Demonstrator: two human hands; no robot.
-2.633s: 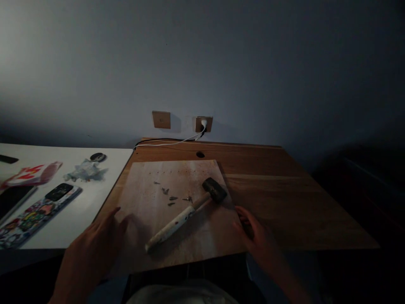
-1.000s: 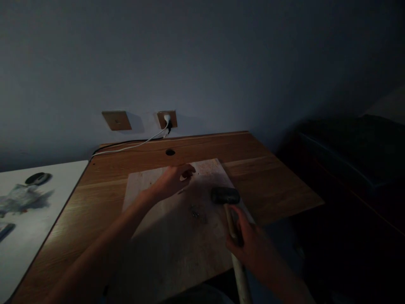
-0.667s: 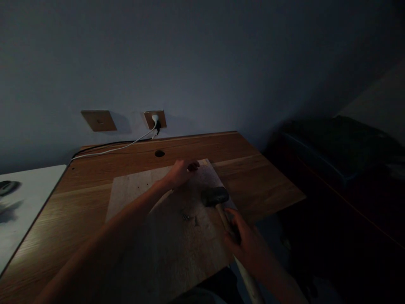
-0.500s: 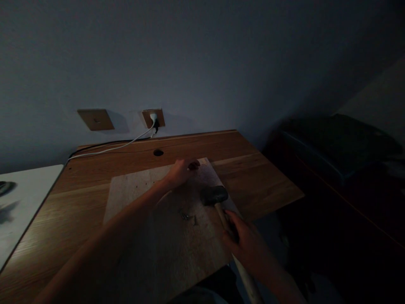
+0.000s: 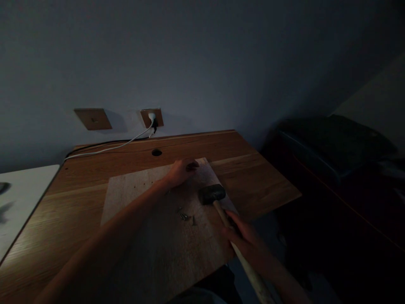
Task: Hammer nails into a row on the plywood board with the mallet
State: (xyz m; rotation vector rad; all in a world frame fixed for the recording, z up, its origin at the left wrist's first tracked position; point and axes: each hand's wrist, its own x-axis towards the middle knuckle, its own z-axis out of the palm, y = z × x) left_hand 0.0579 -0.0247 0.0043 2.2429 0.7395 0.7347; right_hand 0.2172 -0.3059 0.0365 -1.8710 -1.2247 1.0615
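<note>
Grip and Placement Status

A plain wall stood behind the work area. A wooden tabletop extended along it. A flat board lay on the tabletop and overhung its near edge. The mallet was positioned with its dark head over the board's right side and its handle angled toward the near right; contact between head and board could not be determined. The right hand was closed around the handle. The left hand was located at the board's far edge, fingers curled; whether it gripped anything could not be determined. 2 wall plates were mounted above the tabletop. Small metal fasteners lay loose on the board, near the mallet head. 3 dark dots formed a row beside the left forearm.
</note>
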